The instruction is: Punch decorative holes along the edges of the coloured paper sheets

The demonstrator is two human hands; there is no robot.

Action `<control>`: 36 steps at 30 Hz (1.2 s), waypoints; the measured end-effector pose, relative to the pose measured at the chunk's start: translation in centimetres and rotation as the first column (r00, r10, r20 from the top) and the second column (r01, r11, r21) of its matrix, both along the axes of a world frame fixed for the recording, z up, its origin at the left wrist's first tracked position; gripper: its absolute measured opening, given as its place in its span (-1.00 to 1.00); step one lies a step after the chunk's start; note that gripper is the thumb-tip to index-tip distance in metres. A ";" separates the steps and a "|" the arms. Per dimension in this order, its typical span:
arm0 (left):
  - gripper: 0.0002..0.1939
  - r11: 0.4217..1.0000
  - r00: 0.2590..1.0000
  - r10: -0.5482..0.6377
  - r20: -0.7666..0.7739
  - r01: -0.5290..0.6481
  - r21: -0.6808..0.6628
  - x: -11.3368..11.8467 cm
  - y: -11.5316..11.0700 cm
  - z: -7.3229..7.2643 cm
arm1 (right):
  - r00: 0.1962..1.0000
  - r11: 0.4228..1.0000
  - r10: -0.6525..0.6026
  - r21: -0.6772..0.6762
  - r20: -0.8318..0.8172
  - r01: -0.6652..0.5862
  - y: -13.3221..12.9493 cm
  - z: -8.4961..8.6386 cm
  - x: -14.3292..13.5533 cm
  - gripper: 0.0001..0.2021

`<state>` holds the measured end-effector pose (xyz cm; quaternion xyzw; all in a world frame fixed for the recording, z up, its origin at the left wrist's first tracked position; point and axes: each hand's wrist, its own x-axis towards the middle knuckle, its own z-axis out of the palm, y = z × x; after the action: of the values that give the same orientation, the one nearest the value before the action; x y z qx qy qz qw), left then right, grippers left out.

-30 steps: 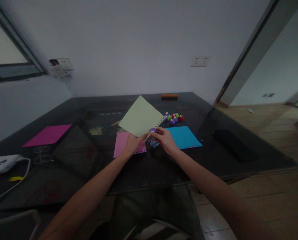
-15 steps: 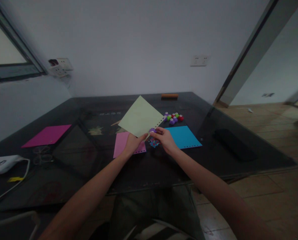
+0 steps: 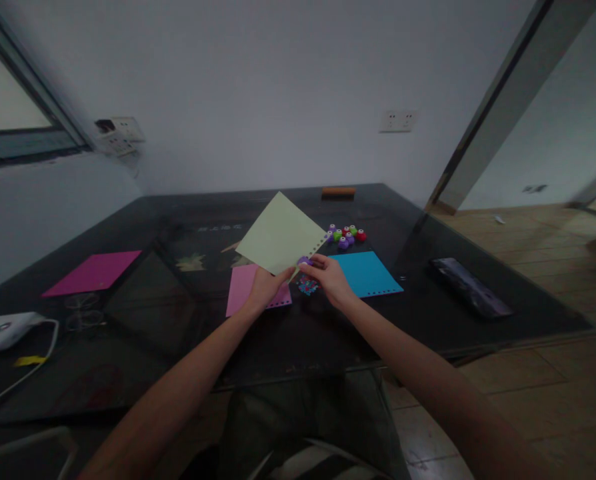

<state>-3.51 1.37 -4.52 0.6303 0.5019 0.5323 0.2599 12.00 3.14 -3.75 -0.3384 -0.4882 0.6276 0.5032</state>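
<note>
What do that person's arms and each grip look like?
The left arm and right arm are bare and smoothly tapered, with no sleeves or cables in view. The left grip and right grip are ungloved, with no rings or markings visible.

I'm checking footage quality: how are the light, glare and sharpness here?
In the head view: dim light; faint reflections on the tabletop; a pale sheen on the black object at right; the held sheet clear, the tiny coloured pieces indistinct.
</note>
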 end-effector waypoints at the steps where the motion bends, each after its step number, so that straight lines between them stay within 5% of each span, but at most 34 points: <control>1: -0.61 1.000 1.000 -0.001 0.003 0.001 -0.001 0.0 0.0 0.0 | 1.000 1.000 -0.004 0.001 0.001 0.004 0.0 0.0 0.0 -0.71; 36: -0.62 1.000 1.000 0.012 0.011 -0.012 -0.015 0.1 -0.1 0.1 | 1.000 1.000 -0.008 0.022 0.015 0.008 0.2 -0.2 0.0 -0.69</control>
<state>-3.36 1.24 -4.47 0.6223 0.5081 0.5336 0.2642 11.97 3.37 -3.90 -0.3395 -0.4975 0.6177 0.5056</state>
